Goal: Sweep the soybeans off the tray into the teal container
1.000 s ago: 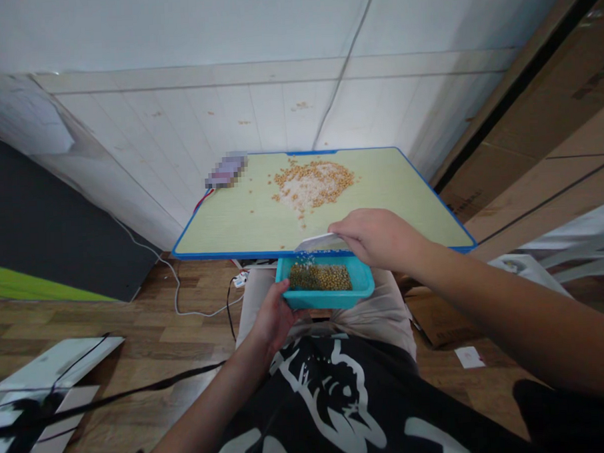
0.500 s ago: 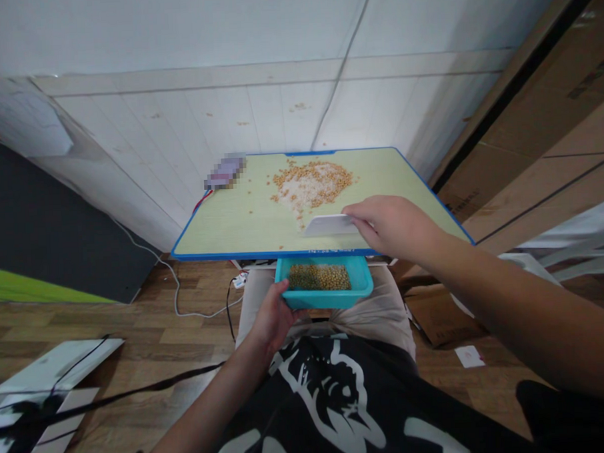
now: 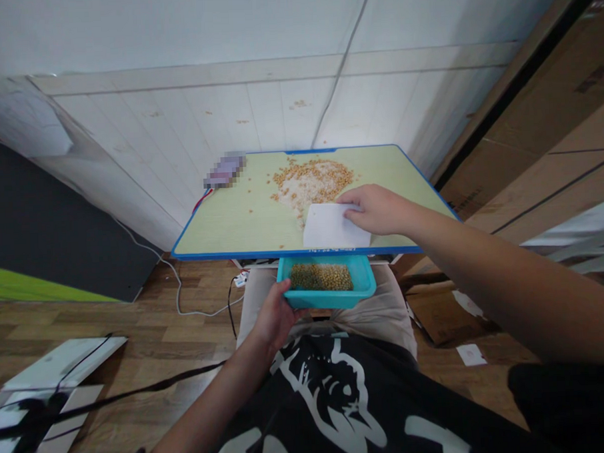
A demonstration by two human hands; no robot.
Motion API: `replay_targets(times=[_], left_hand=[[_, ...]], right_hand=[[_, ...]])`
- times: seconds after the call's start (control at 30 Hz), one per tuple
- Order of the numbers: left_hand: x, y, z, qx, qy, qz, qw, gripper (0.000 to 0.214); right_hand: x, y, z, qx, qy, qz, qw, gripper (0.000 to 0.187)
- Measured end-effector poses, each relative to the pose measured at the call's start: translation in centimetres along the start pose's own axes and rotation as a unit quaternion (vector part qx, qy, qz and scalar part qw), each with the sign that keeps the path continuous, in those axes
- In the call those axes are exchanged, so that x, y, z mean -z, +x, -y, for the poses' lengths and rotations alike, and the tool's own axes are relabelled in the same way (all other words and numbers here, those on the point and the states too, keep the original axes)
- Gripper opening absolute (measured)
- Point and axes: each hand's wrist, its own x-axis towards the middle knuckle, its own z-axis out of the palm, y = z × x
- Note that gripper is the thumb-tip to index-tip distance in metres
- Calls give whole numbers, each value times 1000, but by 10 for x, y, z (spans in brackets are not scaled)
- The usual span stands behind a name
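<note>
My right hand pinches a flat white scraper by its upper right part, over the near edge of the pale yellow table. Behind the scraper lies a heap of tan beans mixed with white grains that look like rice. My left hand grips the left side of a turquoise tray, thumb on the rim. Under the table's front edge, the tray holds green beans and yellowish beans, with some white grains at the back.
A blurred-out object with a red cord lies at the table's back left corner. The white wall stands right behind the table. Large cardboard boxes lean at the right. A white cable runs along the floor.
My right hand has tilted the scraper from nearly edge-on to showing its broad face, its lower edge now at the table's front rim. The left hand and tray have hardly moved.
</note>
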Motion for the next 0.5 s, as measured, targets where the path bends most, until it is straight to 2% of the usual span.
replay_targets(times=[0.2,0.5], left_hand=[[-1,0,0,7,4,-6,1000,47],[-2,-1,-1,10,-6,-6,1000,40]], right_hand=[[6,3,2,15,30,28,999,25],[8,-22,22,9,-35,-3,999,25]])
